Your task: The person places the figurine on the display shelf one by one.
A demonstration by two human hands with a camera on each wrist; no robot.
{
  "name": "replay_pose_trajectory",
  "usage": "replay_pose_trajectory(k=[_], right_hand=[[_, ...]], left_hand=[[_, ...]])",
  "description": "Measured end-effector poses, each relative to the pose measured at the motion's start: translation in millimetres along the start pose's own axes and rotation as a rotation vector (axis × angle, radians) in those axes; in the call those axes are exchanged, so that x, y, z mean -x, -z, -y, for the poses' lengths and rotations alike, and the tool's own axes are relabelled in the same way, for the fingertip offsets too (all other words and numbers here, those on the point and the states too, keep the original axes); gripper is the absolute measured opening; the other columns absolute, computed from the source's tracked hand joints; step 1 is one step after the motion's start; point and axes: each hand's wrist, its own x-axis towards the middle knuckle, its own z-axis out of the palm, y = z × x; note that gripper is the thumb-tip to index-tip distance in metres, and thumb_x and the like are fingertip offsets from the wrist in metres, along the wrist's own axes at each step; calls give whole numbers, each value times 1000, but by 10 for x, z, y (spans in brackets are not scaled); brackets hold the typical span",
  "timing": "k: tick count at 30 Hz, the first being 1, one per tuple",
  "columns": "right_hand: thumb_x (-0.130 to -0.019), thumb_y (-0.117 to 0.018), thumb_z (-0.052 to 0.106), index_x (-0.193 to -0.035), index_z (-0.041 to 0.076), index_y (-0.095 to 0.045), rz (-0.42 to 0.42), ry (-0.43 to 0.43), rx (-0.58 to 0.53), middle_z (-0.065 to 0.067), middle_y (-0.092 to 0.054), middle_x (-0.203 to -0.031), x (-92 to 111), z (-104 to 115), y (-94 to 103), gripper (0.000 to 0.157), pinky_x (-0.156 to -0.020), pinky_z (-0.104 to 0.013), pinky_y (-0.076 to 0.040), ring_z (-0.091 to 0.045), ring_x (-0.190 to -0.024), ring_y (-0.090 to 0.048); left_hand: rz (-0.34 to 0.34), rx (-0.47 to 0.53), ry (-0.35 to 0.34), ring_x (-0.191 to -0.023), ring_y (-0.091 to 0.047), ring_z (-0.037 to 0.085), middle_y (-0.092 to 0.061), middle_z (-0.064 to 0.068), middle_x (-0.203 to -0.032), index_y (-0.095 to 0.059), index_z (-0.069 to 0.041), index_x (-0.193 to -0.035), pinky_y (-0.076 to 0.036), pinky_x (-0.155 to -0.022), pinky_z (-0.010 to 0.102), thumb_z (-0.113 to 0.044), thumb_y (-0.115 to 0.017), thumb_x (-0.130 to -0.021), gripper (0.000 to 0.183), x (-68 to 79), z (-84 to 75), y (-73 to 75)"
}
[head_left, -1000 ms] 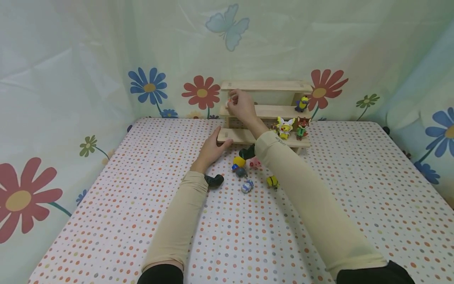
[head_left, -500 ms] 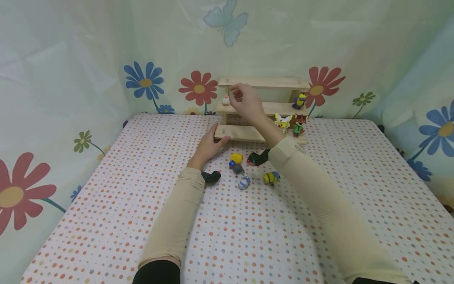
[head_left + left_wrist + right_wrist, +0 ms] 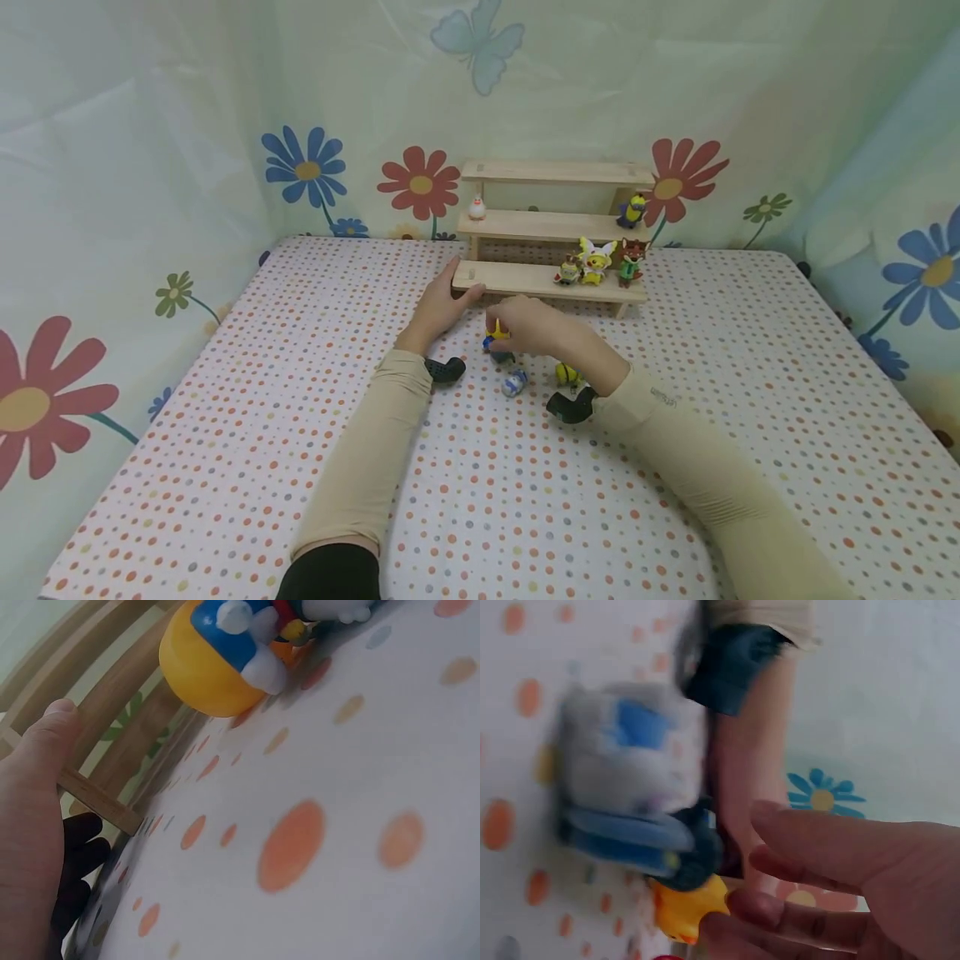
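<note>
My left hand [image 3: 437,310] grips the left end of the lowest board of a three-tier wooden display shelf [image 3: 517,277], its thumb [image 3: 52,739] over the front edge. My right hand [image 3: 534,325] hangs over the loose toy figures in front of the shelf, thumb and fingers slightly bent and apart, with nothing between them. Below its fingertips is a yellow-and-blue figure [image 3: 202,667], partly covered in the head view. A white-and-blue figure [image 3: 514,383] lies nearer me, and a yellow-and-black striped figure [image 3: 566,373] lies partly behind the right wrist.
On the lowest board's right stand a small brown-and-yellow figure [image 3: 567,271], a white-eared yellow figure [image 3: 596,262] and a fox figure [image 3: 632,262]. The middle board bears a white figure [image 3: 477,208] at left and a yellow-and-purple figure [image 3: 632,212] at right. A flowered curtain hangs behind.
My right hand has let go of the white figure on the middle board's left end and come down toward me over the loose figures. My left hand has stayed at the shelf.
</note>
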Motion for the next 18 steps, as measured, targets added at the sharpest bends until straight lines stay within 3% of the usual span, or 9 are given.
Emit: replay_pose_trajectory(k=[3,11,18], right_hand=[[-87,-70,27,-108,10,-61,13,-16,31,-7,-61,-103,34,47,-97,28,-73,-34,-50,-18,-82,-58],[-87,-70,31,-120,11,-59,57,-25,88,-7,-59,-111,32,139,-136,40,-83,-37,-50,-19,-93,-59],[-85,-73,23,-119,14,-57,82,-36,32,-7,-58,-114,54,152,-193,39,-88,-38,-48,-21,-100,-58]], left_hand=[[-1,-15,4,-140,-33,29,-31,12,-154,-16,-12,-154,-31,-112,46,-66,-50,-87,93,13,14,-10],[-4,-14,25,-141,-32,29,-30,13,-154,-15,-14,-154,-29,-114,46,-65,-50,-87,91,13,8,19],[0,-15,26,-141,-31,30,-30,13,-155,-16,-12,-153,-27,-114,45,-64,-51,-88,91,21,-12,0]])
